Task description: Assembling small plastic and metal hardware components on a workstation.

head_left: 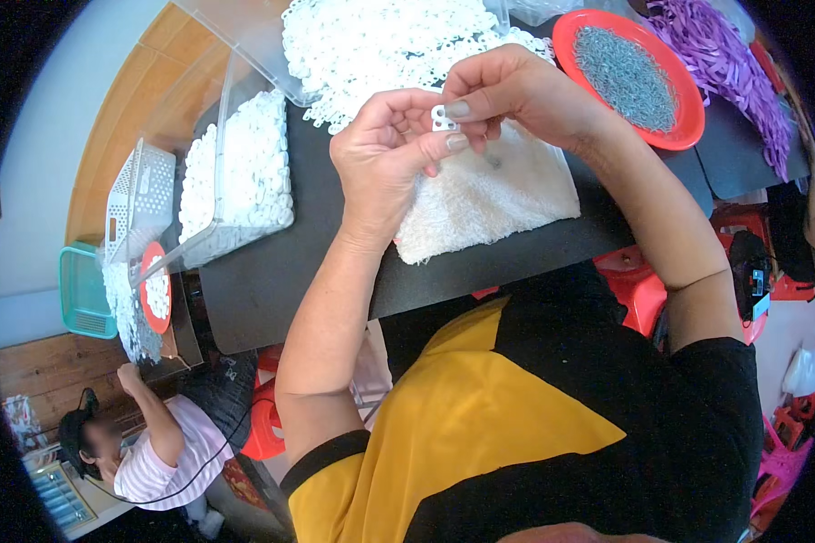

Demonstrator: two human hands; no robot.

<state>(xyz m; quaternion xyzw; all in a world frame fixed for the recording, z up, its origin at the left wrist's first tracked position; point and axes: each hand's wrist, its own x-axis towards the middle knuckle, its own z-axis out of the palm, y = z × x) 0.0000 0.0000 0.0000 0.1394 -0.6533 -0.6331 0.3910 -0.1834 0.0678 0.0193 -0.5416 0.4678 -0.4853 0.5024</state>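
Between my two hands is a small white plastic piece [441,119] with round holes. My left hand [376,158] is closed, pinching it between thumb and fingers from below. From the upper right, the thumb and bent fingers of my right hand [525,90] press against the same piece. Whether a tiny metal part is also between those fingers is hidden. Under both hands a cream towel [489,213] lies on the black table. Just beyond them spreads a large heap of similar white pieces [371,41].
Right of the heap, a red plate [693,127] holds many small metal parts, beside purple strips [729,77]. A clear bin [210,237] of white pieces stands at left. Further left are a white basket [142,195], a green basket [77,299] and another person [167,452].
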